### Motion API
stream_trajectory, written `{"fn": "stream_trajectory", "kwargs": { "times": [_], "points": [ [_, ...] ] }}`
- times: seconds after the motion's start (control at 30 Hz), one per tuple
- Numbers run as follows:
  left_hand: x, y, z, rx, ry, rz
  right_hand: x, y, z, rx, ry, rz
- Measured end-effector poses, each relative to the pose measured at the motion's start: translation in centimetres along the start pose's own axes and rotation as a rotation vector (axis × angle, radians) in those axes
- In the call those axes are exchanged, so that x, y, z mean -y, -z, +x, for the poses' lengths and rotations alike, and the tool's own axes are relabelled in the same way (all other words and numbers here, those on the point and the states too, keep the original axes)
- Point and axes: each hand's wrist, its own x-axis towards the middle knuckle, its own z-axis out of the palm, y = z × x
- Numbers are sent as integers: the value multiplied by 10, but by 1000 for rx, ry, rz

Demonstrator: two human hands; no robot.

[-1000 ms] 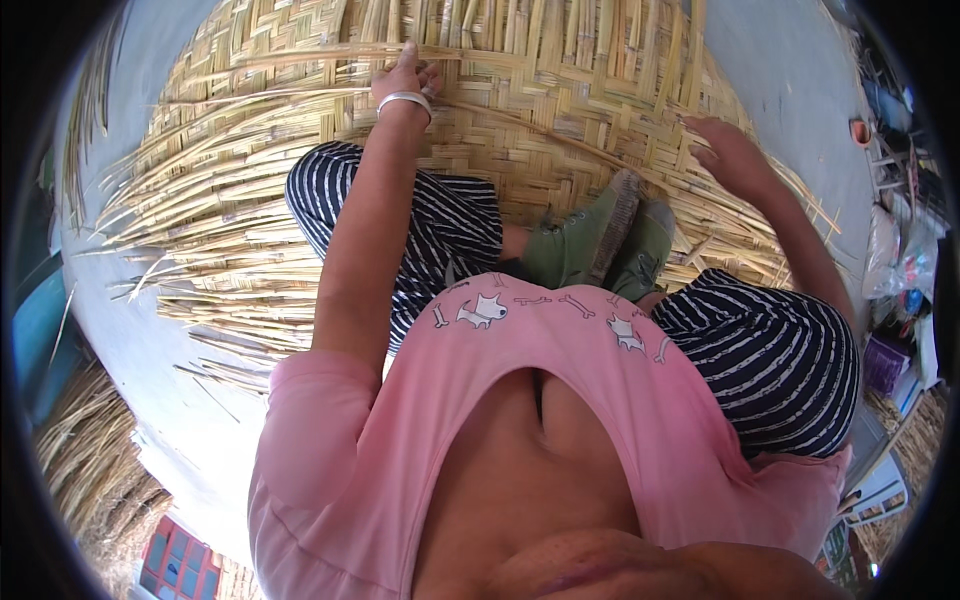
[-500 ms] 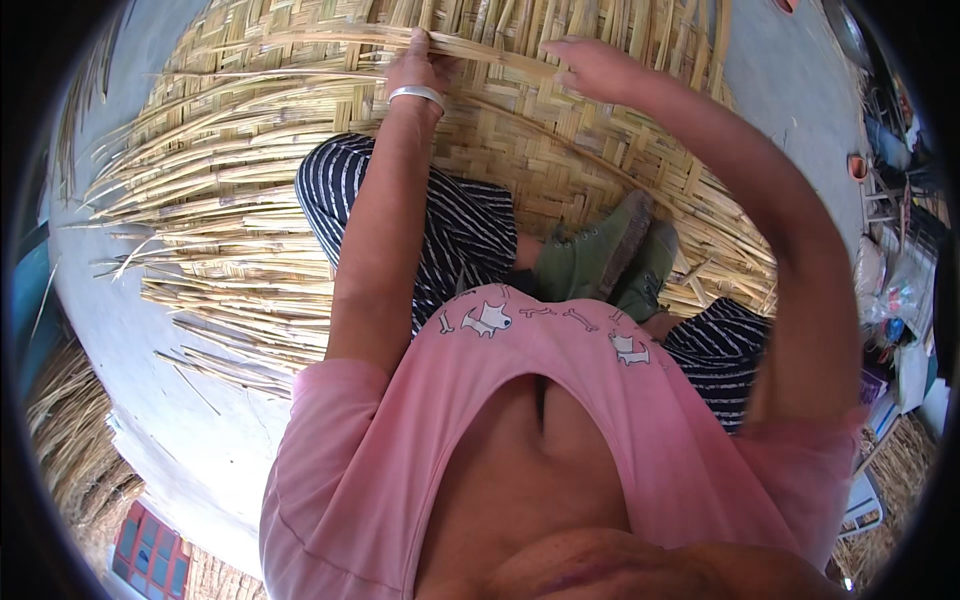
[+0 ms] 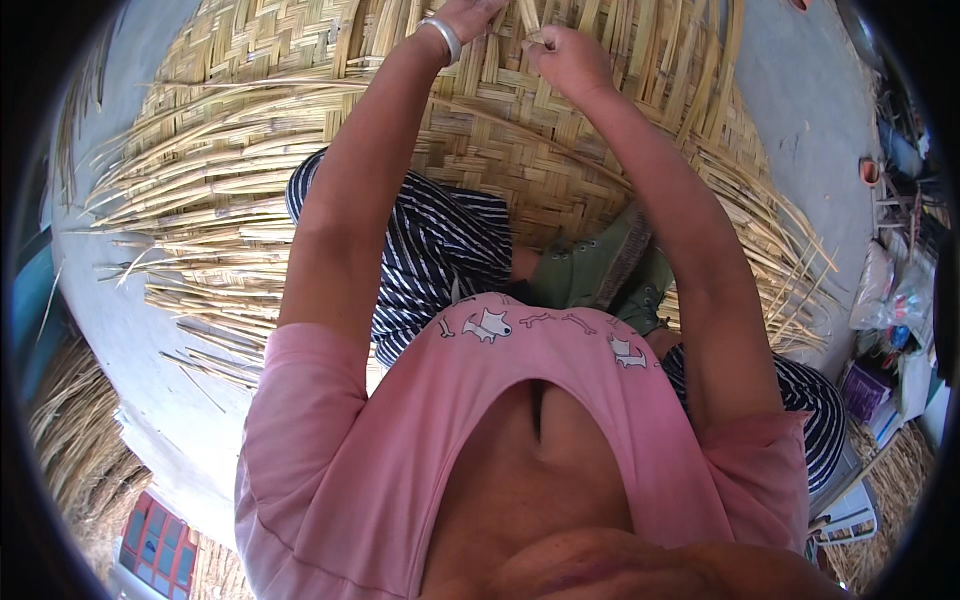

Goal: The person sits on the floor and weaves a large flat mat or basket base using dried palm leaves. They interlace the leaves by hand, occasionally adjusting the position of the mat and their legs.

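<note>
A half-woven mat (image 3: 500, 150) of pale split-cane strips spreads out before my crossed legs. At the upper edge my left hand (image 3: 470, 16), with a white bangle (image 3: 443, 40) on its wrist, lies over the weave. Its fingers look stretched toward the right, partly cut off by the picture's edge. Close beside it, my right hand (image 3: 572, 62) is closed, thumb and fingers pinching a cane strip (image 3: 530, 18) that runs up out of view. Loose strip ends (image 3: 220, 190) fan out along the mat's left side.
My green shoes (image 3: 590, 265) and striped trouser legs (image 3: 440, 235) rest at the mat's near side. Straw bundles (image 3: 75, 430) lie at the lower left. Plastic bags (image 3: 905, 290) and other household things crowd the right edge, near a small reddish pot (image 3: 869, 171).
Both hands have moved up toward the far edge, the right also leftward. The long strip that stretched sideways between them no longer lies there; my right hand now grips a strip pointing away.
</note>
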Motion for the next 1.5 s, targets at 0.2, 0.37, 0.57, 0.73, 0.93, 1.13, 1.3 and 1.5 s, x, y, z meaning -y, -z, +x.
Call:
{"fn": "stream_trajectory", "kwargs": {
  "times": [0.2,0.37,0.57,0.73,0.93,1.13,1.3,1.5],
  "points": [
    [-1,-5,69,496,-53,1311,-7,-3,-4,-63,10,53],
    [-4,-16,63,371,189,611,-20,-5,-7,-119,-33,126],
    [-2,-28,74,619,-450,1750,-19,0,-15,-147,-98,325],
    [9,-15,77,506,-56,1051,-7,5,-15,-117,-96,323],
    [12,2,57,348,270,-72,-24,-24,7,-125,-123,371],
    [6,10,20,454,129,-330,-10,-33,2,-115,-118,97],
    [0,2,6,361,100,-530,-31,-50,-6,-129,125,181],
    [77,28,0,-60,73,-638,-28,-48,-5,-52,113,198]
  ]
}}
